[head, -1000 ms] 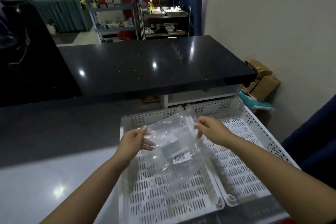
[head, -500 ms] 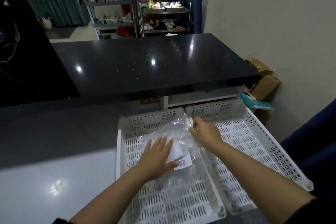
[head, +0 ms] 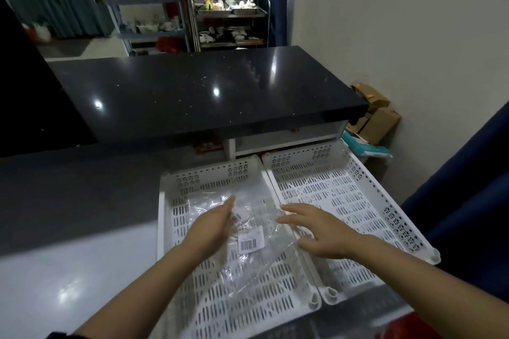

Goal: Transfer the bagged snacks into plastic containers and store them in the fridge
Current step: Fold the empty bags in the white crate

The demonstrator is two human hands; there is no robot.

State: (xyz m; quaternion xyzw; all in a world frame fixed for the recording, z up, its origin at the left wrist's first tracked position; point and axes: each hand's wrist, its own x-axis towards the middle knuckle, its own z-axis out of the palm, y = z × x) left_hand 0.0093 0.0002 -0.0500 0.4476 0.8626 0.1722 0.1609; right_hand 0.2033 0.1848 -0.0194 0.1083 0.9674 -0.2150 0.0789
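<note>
Both hands have changed since the earlier pictures. The left hand [head: 213,224], which lay flat on the clear plastic bag [head: 249,224] half a second ago, now stands on edge at the bag's left side with its fingers straight and close together. The right hand [head: 321,231], which was pinching the bag's top edge, has let go and hovers palm down with its fingers loosely spread. Whether either hand touches the film, I cannot tell.

The bag lies crumpled in the left tray [head: 176,231], with its right side lapping up to the wall it shares with the right tray [head: 385,201]. A barcode sticker [head: 250,243] faces up between the hands. Both white slotted trays sit side by side on the grey bench [head: 82,228], in front of the black counter [head: 192,91].

The bag looks flat, and I cannot make out any snacks in it. No container or fridge is in view, so the task seems far from done.

The risks are mild. Thin film is slippery and springy, so it may unfold and creep over the wall into the other tray. A corner could also snag in a slot and tear if it is pulled up fast. With neither hand gripping, the bag may shift if a sleeve or wrist brushes it.
</note>
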